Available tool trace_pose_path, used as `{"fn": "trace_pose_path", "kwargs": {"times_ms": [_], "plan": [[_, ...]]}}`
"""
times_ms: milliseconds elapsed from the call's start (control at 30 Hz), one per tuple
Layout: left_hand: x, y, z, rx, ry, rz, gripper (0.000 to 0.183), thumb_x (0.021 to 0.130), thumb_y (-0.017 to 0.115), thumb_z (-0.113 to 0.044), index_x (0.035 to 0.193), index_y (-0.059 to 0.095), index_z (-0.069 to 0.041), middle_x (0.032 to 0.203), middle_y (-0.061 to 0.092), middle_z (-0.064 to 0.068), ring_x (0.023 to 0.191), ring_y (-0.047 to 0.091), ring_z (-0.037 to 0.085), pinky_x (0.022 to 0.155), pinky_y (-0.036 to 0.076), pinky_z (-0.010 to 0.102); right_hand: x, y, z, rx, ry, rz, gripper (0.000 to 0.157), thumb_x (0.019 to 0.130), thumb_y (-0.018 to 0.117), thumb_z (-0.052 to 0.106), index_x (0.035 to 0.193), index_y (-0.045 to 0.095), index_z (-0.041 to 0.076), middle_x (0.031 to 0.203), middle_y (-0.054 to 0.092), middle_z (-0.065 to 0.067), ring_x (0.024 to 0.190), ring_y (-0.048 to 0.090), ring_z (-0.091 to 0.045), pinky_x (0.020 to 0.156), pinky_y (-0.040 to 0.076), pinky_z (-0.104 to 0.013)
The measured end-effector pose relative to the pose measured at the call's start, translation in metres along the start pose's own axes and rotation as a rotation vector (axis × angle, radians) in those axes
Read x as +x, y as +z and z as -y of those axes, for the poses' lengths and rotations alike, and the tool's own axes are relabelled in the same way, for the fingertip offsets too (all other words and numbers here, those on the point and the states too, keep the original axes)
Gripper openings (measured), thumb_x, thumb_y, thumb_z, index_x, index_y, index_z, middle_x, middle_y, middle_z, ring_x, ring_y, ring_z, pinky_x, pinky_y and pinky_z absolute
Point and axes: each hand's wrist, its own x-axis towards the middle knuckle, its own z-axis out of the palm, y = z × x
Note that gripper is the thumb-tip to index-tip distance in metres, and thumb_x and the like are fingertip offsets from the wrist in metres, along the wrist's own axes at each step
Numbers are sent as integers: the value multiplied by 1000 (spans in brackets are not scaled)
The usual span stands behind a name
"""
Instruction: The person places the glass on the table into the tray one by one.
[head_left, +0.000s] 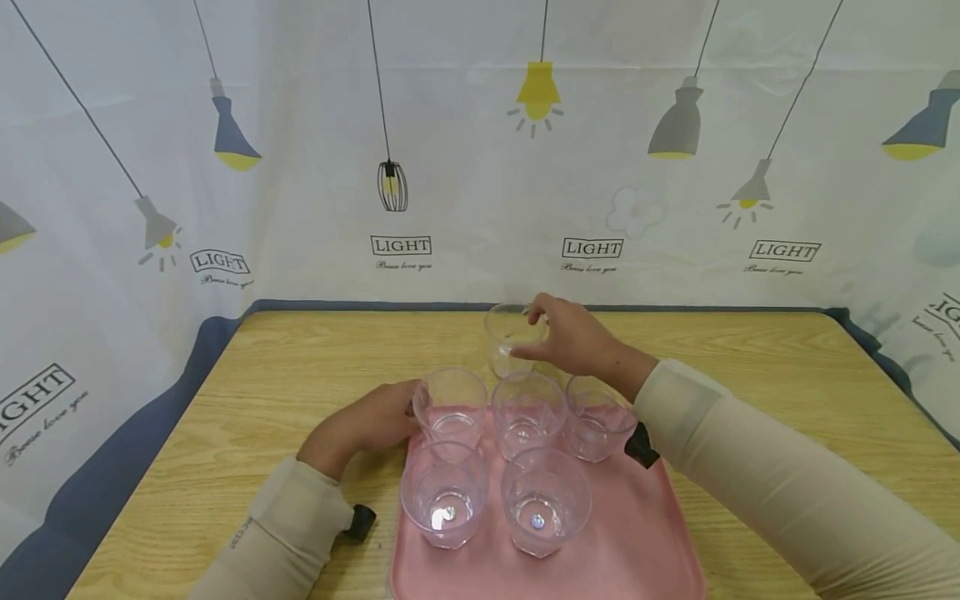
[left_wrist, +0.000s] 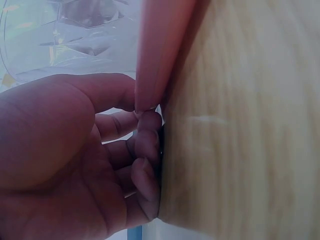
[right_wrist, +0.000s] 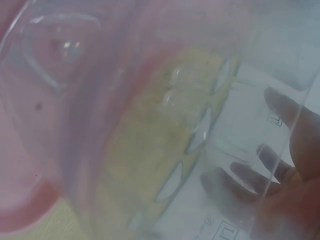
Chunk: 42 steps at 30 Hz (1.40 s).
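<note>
My left hand (head_left: 378, 417) grips the pink tray (head_left: 633, 533) at its left back corner. In the left wrist view, the thumb (left_wrist: 107, 90) presses the tray's side while the other fingers curl beneath its edge. Beyond the tray, my right hand (head_left: 573, 337) curves thumb and fingers around the right side of a clear plastic cup (head_left: 498, 342). Through clear plastic in the right wrist view, the right-hand fingers (right_wrist: 225, 187) look spread; their exact contact is blurred. Several matching cups stand upright on the tray, including a front left cup (head_left: 446, 500) and a front right cup (head_left: 545, 504).
Along the tray's back edge stand a left cup (head_left: 452, 408), a middle cup (head_left: 528, 417) and a right cup (head_left: 600, 421), close together beneath my right forearm. The wooden table (head_left: 300, 358) ends at a white curtain (head_left: 480, 200) printed with lamps.
</note>
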Motion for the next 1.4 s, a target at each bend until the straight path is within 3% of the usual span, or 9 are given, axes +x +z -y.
{"fn": "trace_pose_path", "kwargs": {"times_ms": [67, 133, 300, 633, 1133, 1400], "plan": [[0, 0, 0, 1, -3, -4, 18, 97, 64, -21, 112, 61, -12, 119, 69, 9, 119, 62, 29, 103, 50, 49, -1, 0, 0, 33, -6, -1, 58, 86, 78, 38, 127, 51, 7, 137, 58, -15, 121, 59, -34, 93, 53, -45], [-1, 0, 0, 4, -1, -5, 18, 97, 63, -21, 112, 61, -11, 120, 69, 10, 120, 61, 30, 103, 49, 49, -1, 0, 0, 55, -13, -5, 63, 86, 79, 37, 132, 48, 7, 139, 55, -18, 127, 55, -38, 97, 52, -49], [-1, 0, -2, 4, -3, -3, 8, 98, 62, -21, 102, 59, -14, 115, 69, 8, 118, 62, 28, 101, 50, 48, -2, -1, -1, 74, -23, -30, 69, 86, 79, 33, 139, 44, 5, 144, 51, -20, 128, 54, -41, 99, 52, -52], [0, 0, 0, 21, -1, -4, 14, 98, 63, -21, 109, 61, -13, 117, 69, 8, 119, 62, 28, 102, 50, 49, -2, -2, -5, 87, 14, -38, 88, 85, 80, 33, 153, 30, 8, 150, 47, -20, 132, 52, -40, 99, 52, -53], [0, -1, -2, 38, 18, -2, 11, 98, 61, -22, 103, 59, -12, 109, 68, 6, 113, 62, 25, 98, 51, 48, -1, -5, -1, 17, 13, 17, 101, 83, 82, 36, 157, 22, 2, 150, 41, -23, 133, 48, -38, 105, 47, -53], [-1, -1, -3, 42, 17, -5, 12, 98, 61, -22, 105, 60, -12, 114, 69, 8, 117, 62, 29, 100, 50, 50, -2, -4, 1, -53, -6, 17, 95, 81, 83, 37, 152, 34, -3, 146, 44, -24, 135, 44, -38, 110, 43, -52]]}}
